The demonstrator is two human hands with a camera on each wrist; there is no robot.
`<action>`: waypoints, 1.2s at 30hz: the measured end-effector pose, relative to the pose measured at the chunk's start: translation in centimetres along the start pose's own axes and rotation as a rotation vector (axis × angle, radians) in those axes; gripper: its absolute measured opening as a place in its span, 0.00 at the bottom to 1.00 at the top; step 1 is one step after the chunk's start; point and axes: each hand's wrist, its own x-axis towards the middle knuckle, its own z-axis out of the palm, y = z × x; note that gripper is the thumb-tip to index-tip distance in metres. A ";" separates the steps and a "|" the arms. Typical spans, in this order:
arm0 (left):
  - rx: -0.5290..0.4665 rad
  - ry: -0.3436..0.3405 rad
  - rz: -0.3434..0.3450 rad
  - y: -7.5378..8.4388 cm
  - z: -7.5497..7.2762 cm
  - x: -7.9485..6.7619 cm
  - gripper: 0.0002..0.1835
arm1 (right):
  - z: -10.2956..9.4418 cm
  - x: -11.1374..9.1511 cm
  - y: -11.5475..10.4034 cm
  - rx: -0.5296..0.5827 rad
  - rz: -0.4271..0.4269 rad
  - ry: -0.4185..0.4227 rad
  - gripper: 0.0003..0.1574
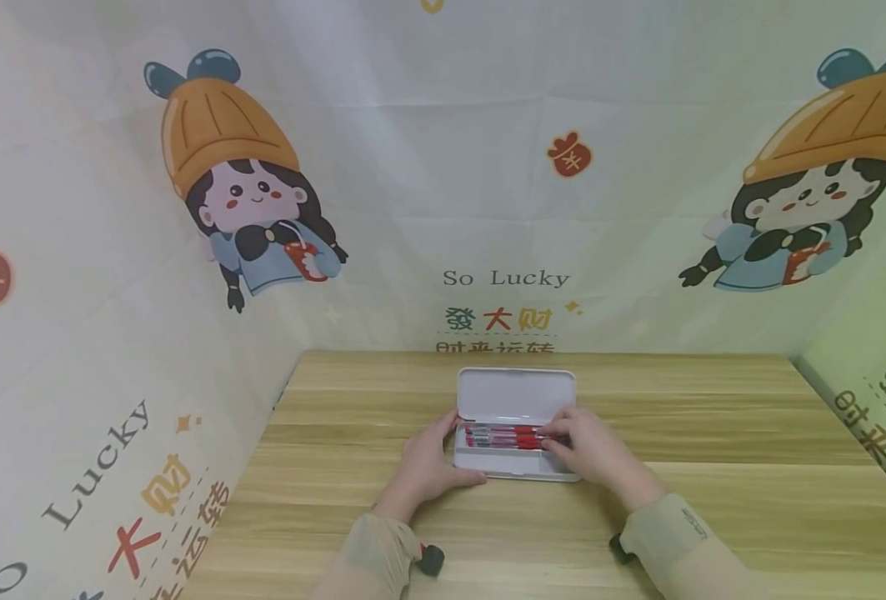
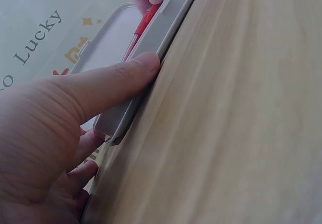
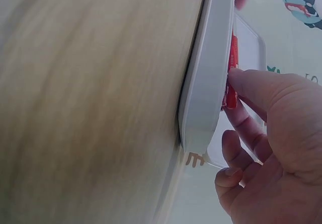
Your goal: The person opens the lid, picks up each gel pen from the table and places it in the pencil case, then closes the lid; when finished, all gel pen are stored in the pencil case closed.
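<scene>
A white pencil case (image 1: 497,462) lies on the table with its lid (image 1: 516,393) raised toward the wall. Several red pens (image 1: 504,437) with clear barrels lie side by side in its rear compartment. My left hand (image 1: 429,462) grips the case's left end, the thumb (image 2: 118,78) along the front wall and the other fingers behind. At the right end of the pens, my right hand (image 1: 591,446) pinches a red pen (image 3: 233,58) between thumb and index finger. Its other fingers curl loosely beside the case.
The wood-grain table (image 1: 367,392) reaches back to a printed cloth backdrop (image 1: 412,167), which also hangs at both sides. A narrow front compartment runs along the pencil case, with a divider near its right end. Dark wrist devices (image 1: 431,560) sit at both cuffs.
</scene>
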 end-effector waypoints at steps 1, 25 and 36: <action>0.001 -0.001 -0.003 0.0 0.0 0.0 0.66 | 0.1 0.1 0.0 -0.006 0.003 -0.003 0.10; 0.022 0.002 0.013 -0.1 -0.2 0.1 0.66 | -1.5 2.5 0.6 0.204 0.174 0.179 0.22; 0.002 0.000 0.011 0.0 -0.1 0.0 0.65 | -2.1 4.5 0.9 0.212 0.225 0.322 0.27</action>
